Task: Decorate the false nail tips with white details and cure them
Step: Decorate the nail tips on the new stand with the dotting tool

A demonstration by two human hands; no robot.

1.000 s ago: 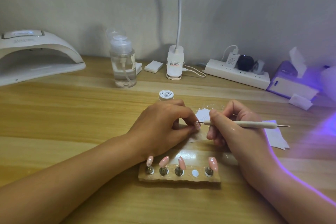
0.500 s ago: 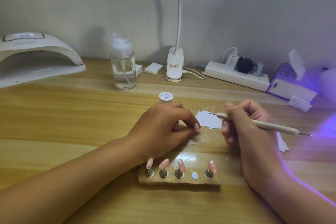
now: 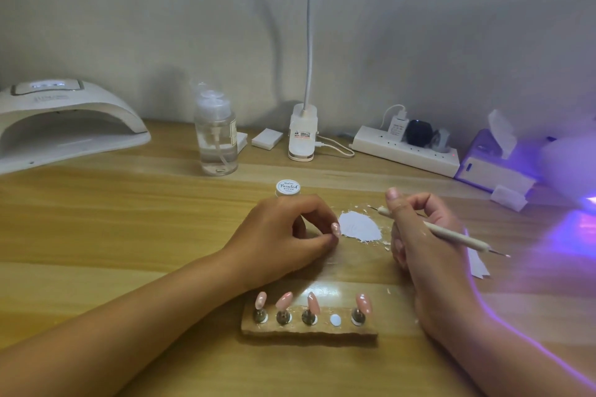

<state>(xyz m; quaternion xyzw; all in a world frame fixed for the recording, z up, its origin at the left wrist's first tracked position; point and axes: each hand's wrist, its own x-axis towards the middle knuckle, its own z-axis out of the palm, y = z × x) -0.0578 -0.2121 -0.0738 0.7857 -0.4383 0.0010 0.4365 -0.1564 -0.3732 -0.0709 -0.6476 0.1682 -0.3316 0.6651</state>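
My left hand (image 3: 280,235) pinches a pink false nail tip (image 3: 335,229) between thumb and fingers, just left of a white paint patch (image 3: 359,226) on the table. My right hand (image 3: 425,235) grips a white dotting tool (image 3: 451,235), its front point above the patch's right edge. A wooden holder (image 3: 309,325) near me carries several pink nail tips (image 3: 283,301) on stands, with one slot bare. A small jar of white gel (image 3: 288,187) stands behind my left hand.
A white curing lamp (image 3: 64,126) sits at the far left. A clear pump bottle (image 3: 216,135), a clip lamp base (image 3: 302,135), a power strip (image 3: 406,151) and a tissue box (image 3: 493,164) line the back. Purple light glows at the right edge (image 3: 577,226).
My right hand drew the dotting tool away from the nail tip, rightward and back, so its point now hovers by the white patch. My left hand stayed put with the nail tip.
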